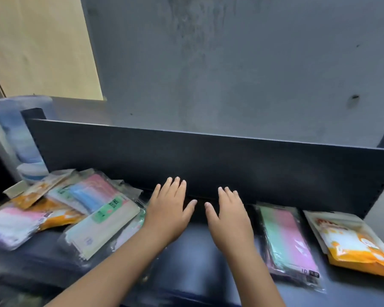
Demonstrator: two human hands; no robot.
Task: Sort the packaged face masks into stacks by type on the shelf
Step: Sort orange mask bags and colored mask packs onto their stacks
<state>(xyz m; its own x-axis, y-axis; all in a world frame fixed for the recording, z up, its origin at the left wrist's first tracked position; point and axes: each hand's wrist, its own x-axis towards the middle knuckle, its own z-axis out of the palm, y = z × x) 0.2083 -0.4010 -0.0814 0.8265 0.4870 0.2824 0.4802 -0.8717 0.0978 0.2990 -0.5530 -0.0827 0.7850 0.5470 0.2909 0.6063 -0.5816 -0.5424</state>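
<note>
Both hands hover flat over the middle of the dark shelf (193,247), fingers spread, holding nothing. My left hand (167,210) is just right of a loose heap of mask packs: a clear pack with a green label (102,227), a pink and blue pack (91,193), orange packs (56,218) and a pink-white-purple pack (11,227). My right hand (228,216) is left of a green and pink pack (286,242) lying flat. An orange and white pack stack (353,240) lies at the far right.
A dark upright panel (208,156) closes the back of the shelf, just beyond my fingertips. A grey wall (231,63) rises behind it. Blurred blue and white containers (24,147) stand at the left end, beside a tan board (38,41).
</note>
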